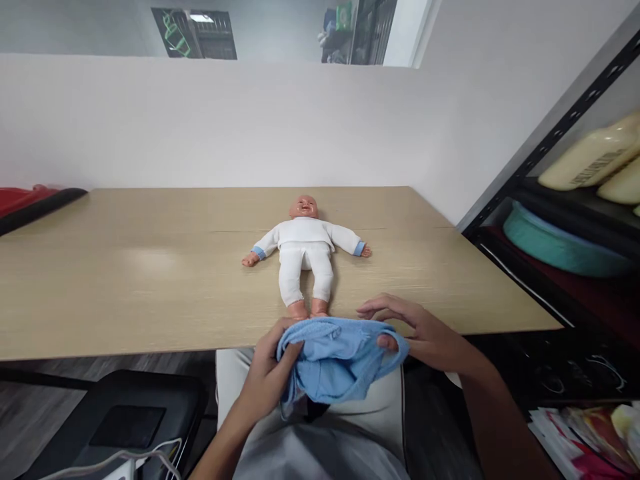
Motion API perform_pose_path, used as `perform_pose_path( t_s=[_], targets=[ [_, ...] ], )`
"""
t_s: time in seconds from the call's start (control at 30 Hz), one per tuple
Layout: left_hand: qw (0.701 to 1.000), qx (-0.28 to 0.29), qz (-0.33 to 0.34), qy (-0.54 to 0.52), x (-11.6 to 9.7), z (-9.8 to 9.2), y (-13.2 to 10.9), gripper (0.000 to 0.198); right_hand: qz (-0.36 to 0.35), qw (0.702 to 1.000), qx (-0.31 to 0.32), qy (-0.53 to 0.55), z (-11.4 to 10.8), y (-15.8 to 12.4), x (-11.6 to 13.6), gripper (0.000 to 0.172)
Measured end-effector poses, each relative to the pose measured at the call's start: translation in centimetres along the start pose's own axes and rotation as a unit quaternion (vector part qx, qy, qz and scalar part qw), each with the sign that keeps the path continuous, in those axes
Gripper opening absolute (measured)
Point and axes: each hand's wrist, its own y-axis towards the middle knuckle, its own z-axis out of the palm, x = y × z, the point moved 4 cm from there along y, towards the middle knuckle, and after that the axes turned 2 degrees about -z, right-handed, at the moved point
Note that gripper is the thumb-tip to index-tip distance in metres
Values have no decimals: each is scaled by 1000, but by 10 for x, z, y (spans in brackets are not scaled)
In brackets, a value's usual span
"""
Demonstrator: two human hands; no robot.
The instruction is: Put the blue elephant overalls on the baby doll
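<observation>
Over my lap, at the table's front edge, I have a small light blue garment [333, 367] of soft cloth, bunched up, with a stretchy band along its opening. My left hand [273, 370] grips its left end, thumb in front and fingers behind. At the other end, my right hand [413, 333] has its thumb hooked inside the band, stretching it into a loop, with the other fingers raised above. Just beyond the garment a baby doll [305, 250] lies face up, arms spread, in a white top and white trousers with blue cuffs. The garment's edge hides part of its feet.
The doll lies on a wooden table [150, 287] against a white wall. On the right a black shelf holds cream bottles [595, 157] and a teal basin [565, 243]. A black chair [135, 413] with a white cable stands lower left. Something red [25, 197] sits far left.
</observation>
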Motion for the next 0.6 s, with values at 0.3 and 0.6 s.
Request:
perform_pose_path(
  t_s=[0.3,0.6],
  targets=[
    [999,1,34,29,-39,-13,37,20,-175,966,-119,-149,39,8,49,58],
    [993,-22,80,80,-52,-22,39,20,-104,977,-103,-152,32,70,17,22]
  ],
)
